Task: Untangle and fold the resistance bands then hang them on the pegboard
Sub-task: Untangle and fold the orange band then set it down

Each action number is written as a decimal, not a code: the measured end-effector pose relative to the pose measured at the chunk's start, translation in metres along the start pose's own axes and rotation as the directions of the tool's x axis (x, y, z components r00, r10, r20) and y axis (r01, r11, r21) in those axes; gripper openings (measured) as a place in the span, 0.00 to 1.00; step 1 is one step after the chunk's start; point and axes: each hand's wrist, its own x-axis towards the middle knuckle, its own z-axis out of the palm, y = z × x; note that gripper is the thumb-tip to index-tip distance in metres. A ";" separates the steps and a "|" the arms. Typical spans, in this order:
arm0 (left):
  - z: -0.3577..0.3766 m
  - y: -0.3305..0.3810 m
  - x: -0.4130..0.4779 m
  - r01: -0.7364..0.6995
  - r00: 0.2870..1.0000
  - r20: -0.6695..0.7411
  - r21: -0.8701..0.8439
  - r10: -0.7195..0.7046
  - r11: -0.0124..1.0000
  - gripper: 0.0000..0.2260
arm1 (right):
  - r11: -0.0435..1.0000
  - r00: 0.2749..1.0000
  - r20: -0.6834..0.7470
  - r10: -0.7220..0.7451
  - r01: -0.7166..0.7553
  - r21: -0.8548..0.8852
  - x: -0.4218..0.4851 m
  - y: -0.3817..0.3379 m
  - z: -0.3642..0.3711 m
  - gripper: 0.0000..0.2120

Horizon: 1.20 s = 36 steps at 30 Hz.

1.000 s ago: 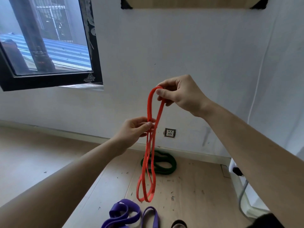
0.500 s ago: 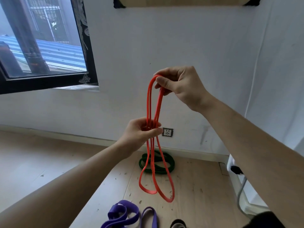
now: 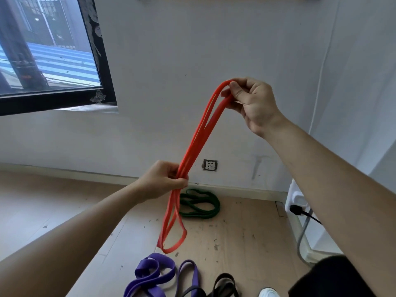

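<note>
Lying nearest us on the floor (image 3: 246, 232) are a purple band (image 3: 137, 285) and a black band (image 3: 227, 275). Our left hand (image 3: 162, 181) grips the doubled red band (image 3: 199, 133) mid-length, our right hand (image 3: 255, 103) pinches its top fold; beyond, a green band (image 3: 201, 204) lies by the wall (image 3: 192, 61).

red band (image 3: 199, 133), green band (image 3: 201, 203), purple band (image 3: 150, 277)

Soft window (image 3: 49, 61) daylight, wide-angle edge bending
</note>
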 end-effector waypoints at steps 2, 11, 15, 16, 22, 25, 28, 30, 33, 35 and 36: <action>-0.007 -0.006 -0.001 0.033 0.999 0.014 -0.001 -0.033 0.999 0.06 | 0.999 0.999 -0.044 0.033 -0.032 0.022 0.001 0.006 -0.011 0.05; -0.038 -0.004 -0.009 0.067 0.993 -0.076 -0.296 -0.093 0.953 0.17 | 0.907 0.906 0.050 0.420 -0.419 -0.031 -0.027 0.072 -0.083 0.04; -0.045 0.005 -0.006 -0.006 0.963 -0.253 -0.376 -0.097 0.927 0.15 | 0.747 0.731 0.228 0.643 -0.535 -0.394 -0.042 0.101 -0.091 0.10; -0.045 0.009 -0.006 -0.022 0.952 -0.291 -0.372 -0.094 0.928 0.12 | 0.704 0.689 0.255 0.679 -0.510 -0.494 -0.046 0.105 -0.087 0.10; -0.048 0.024 -0.004 -0.088 0.915 -0.401 -0.117 0.034 0.989 0.03 | 0.583 0.587 0.330 0.739 -0.312 -0.751 -0.069 0.128 -0.038 0.06; -0.047 0.028 -0.005 -0.095 0.938 -0.339 -0.060 0.069 0.994 0.03 | 0.582 0.541 0.374 0.753 -0.284 -0.762 -0.078 0.135 -0.017 0.11; -0.045 0.030 -0.006 -0.111 0.958 -0.269 -0.021 0.101 0.994 0.04 | 0.641 0.579 0.425 0.696 -0.235 -0.731 -0.078 0.123 0.004 0.26; -0.043 0.031 -0.006 -0.123 0.966 -0.229 0.001 0.119 0.992 0.04 | 0.699 0.658 0.434 0.615 -0.200 -0.687 -0.072 0.106 0.016 0.37; -0.041 0.033 -0.007 -0.155 0.972 -0.164 0.090 0.168 0.984 0.05 | 0.791 0.728 0.497 0.472 -0.100 -0.604 -0.065 0.076 0.035 0.37; -0.039 0.035 -0.007 -0.177 0.972 -0.129 0.136 0.194 0.975 0.06 | 0.834 0.743 0.536 0.401 -0.053 -0.550 -0.063 0.062 0.045 0.24; -0.038 0.037 -0.008 -0.184 0.972 -0.117 0.151 0.202 0.971 0.06 | 0.850 0.753 0.545 0.369 -0.037 -0.525 -0.063 0.057 0.049 0.18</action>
